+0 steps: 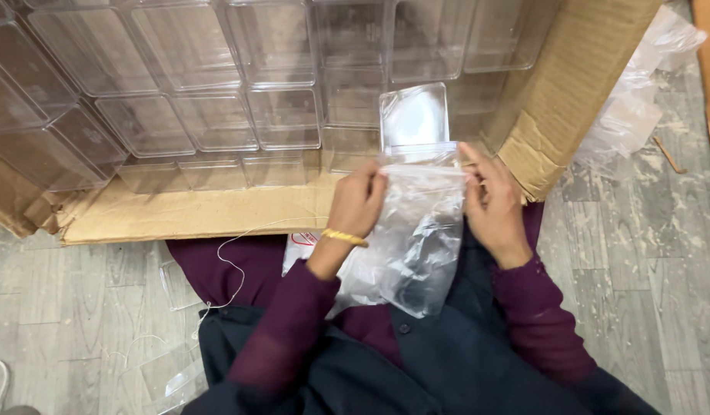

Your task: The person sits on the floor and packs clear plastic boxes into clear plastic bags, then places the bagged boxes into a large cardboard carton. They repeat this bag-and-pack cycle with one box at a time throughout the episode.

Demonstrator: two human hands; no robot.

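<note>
Loose lids: two flat clear plastic lids [174,286] lie on the grey plank floor [78,307] at the near left, beside a thin white string [233,269].
Carton: a big brown cardboard box [193,211] lies open on its side across the far half of the scene, its torn flap at the right.
Stacked boxes: rows of clear square plastic boxes [216,119] fill the carton from the far left to the middle.
Left hand: the left hand [357,204], with a yellow bangle [343,237] at the wrist, has its fingers curled together and pinches the left top edge of the clear plastic bag [412,246].
Bag: it hangs in the middle between both hands, over the lap in dark clothing, and looks crinkled; what is in it I cannot tell.
Single box: one clear square box [414,115] stands just beyond the bag's top edge, in front of the stacked ones.
Right hand: the right hand [493,204] pinches the right top edge of the bag with thumb and fingertips, the other fingers bent close.
Far right: crumpled clear plastic wrap [631,107] lies on the floor beside the carton.
</note>
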